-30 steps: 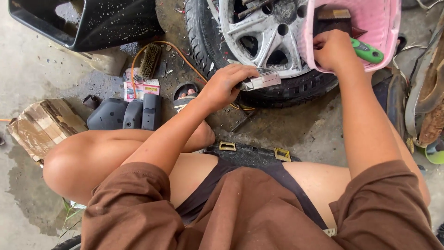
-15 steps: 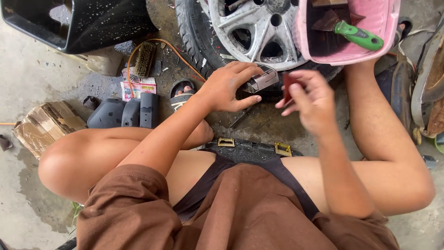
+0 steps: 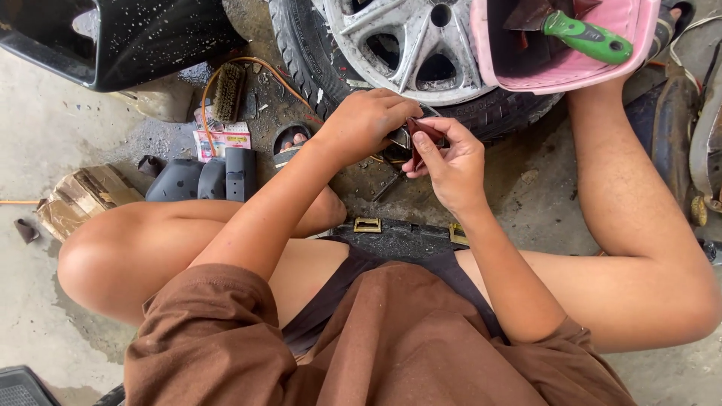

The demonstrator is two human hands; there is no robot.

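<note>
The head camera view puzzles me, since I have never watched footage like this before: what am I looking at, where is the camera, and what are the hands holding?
There is no machine here, just a person sitting low on a concrete floor. The camera sits on their head and looks down, so you see their own bare knees, arms and brown shorts from above.

In front of them lies a black tyre on a silver spoked wheel rim. Resting on it is a pink plastic tub holding a green-handled tool.

The left hand and the right hand meet at the tyre's edge. The right pinches a small dark red piece; the left grips something small and metallic, mostly hidden.

To the left lie a bristle brush, an orange hose, black plastic parts and a cardboard scrap.
</note>
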